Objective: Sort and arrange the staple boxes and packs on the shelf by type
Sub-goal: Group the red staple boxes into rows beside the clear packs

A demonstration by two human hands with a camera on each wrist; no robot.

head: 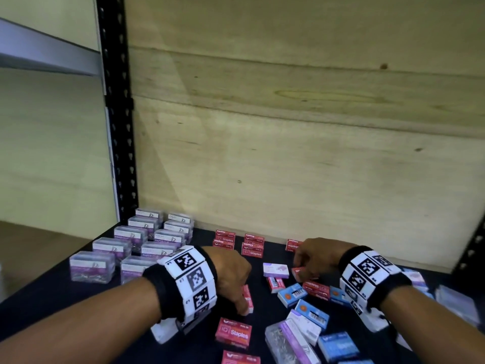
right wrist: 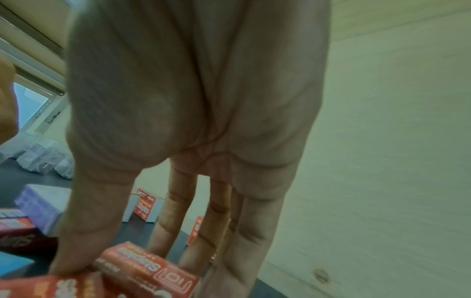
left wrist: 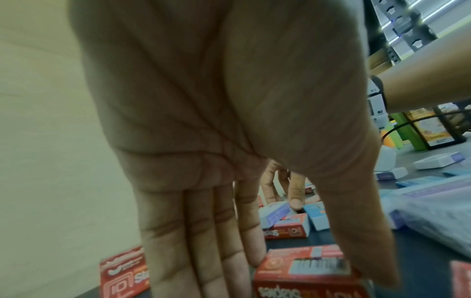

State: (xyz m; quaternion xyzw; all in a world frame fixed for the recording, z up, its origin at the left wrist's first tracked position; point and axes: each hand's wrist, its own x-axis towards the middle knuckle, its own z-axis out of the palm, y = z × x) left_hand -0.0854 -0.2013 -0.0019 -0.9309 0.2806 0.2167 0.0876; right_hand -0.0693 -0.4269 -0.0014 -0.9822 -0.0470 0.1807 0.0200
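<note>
Both hands are on red staple boxes in the loose middle pile, left hand (head: pixel 231 274) pinching one (left wrist: pixel 305 270) thumb-to-fingers, right hand (head: pixel 312 258) gripping another (right wrist: pixel 150 268) (blurry), so I'd lift straight up, then set them by the red stacks (head: pixel 237 241) at the far wall.

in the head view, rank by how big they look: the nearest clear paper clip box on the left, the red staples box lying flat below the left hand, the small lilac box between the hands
1. clear paper clip box, largest.
2. red staples box, though it lies nearer the camera, which inflates it.
3. lilac box, smallest.
</note>
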